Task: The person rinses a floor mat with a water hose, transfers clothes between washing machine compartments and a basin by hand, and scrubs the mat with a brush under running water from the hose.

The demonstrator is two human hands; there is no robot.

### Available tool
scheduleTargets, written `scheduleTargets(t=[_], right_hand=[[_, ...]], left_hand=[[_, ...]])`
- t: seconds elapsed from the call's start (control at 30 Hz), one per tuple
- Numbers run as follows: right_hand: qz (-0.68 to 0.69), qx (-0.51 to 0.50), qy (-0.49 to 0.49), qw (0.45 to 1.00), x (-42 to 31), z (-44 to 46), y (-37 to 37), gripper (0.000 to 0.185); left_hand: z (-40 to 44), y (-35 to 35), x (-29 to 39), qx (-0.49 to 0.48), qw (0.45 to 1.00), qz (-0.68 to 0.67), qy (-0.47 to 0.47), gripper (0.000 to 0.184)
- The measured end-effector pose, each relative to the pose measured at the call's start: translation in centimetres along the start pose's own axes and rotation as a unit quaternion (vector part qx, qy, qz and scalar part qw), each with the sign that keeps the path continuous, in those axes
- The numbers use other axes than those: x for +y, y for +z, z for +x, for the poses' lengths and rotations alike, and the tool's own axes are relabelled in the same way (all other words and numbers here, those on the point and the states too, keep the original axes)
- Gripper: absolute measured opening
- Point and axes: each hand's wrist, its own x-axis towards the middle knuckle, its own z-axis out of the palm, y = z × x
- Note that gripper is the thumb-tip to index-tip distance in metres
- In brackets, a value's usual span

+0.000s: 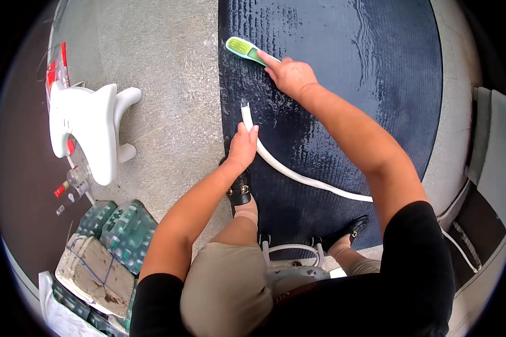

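Observation:
My right hand [291, 76] is closed round the handle of a green and white brush [242, 47], its index finger stretched along the handle. The brush lies over the left edge of a wet, dark ribbed mat [331, 129], its bristles hidden beneath it. Lower and to the left, my left hand [244, 147] grips a white hose [292, 175] near its end. Water comes from the hose's open end onto the mat, and the rest of the hose curves away to the right under my right forearm.
A white plastic stool [90, 123] lies on the concrete at the left, near clear bottles [78, 178]. Packs of green bottles [126, 233] and a tied bundle [95, 272] stand at the lower left. A grey seat [489, 146] is at the right.

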Motion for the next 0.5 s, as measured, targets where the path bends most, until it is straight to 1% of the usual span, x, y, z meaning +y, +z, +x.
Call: scheduleTargets(t=[0.03, 0.07, 0.1, 0.13, 0.2, 0.23, 0.27, 0.3, 0.37, 0.4, 0.47, 0.5], right_hand=[[0.010, 0.024, 0.047, 0.999, -0.5, 3.1, -1.1, 0.043], [0.022, 0.019, 0.091, 0.995, -1.2, 6.0, -2.4, 0.042], [0.030, 0.049, 0.110, 0.992, -1.9, 8.0, -3.4, 0.039], [0.040, 0.046, 0.135, 0.989, -2.4, 9.3, -3.7, 0.039], [0.081, 0.048, 0.146, 0.985, -3.8, 8.4, -2.6, 0.042], [0.107, 0.021, 0.147, 0.983, -4.7, 6.4, -2.5, 0.045], [0.093, 0.009, 0.121, 0.988, -4.5, 4.3, -0.9, 0.047], [0.094, -0.028, 0.101, 0.990, -4.4, 1.2, -0.3, 0.049], [0.059, -0.050, 0.060, 0.995, -3.1, -5.4, 2.0, 0.052], [0.056, -0.052, 0.058, 0.995, -1.8, -6.4, 1.4, 0.052], [-0.017, -0.082, 0.016, 0.996, 0.0, -8.4, 0.6, 0.050], [-0.036, -0.061, 0.010, 0.997, 0.7, -6.9, -0.1, 0.049]], left_hand=[[-0.5, -0.9, 1.4, -0.034, 0.998, -0.014, -0.044, 0.038], [-0.6, -1.1, 1.6, -0.031, 0.998, -0.014, -0.048, 0.038], [-0.7, -1.3, 1.7, -0.030, 0.999, -0.015, -0.042, 0.039], [-0.6, -1.4, 1.7, -0.030, 0.999, -0.015, -0.033, 0.039], [-0.4, -1.0, 0.8, -0.023, 0.999, 0.003, -0.025, 0.040], [-0.3, -0.8, 0.5, -0.016, 1.000, 0.023, -0.011, 0.039], [-0.2, -0.7, 0.4, -0.008, 0.999, 0.044, 0.004, 0.038], [-0.2, -0.8, 0.5, -0.007, 0.999, 0.041, 0.006, 0.038], [-0.2, -1.0, 0.8, -0.011, 0.999, 0.044, 0.004, 0.039], [-0.2, -1.3, 1.3, -0.009, 0.999, 0.041, 0.003, 0.039], [-0.8, -1.9, 2.6, -0.011, 0.998, 0.067, 0.008, 0.038], [-0.8, -1.9, 2.7, -0.007, 0.998, 0.059, 0.007, 0.038]])
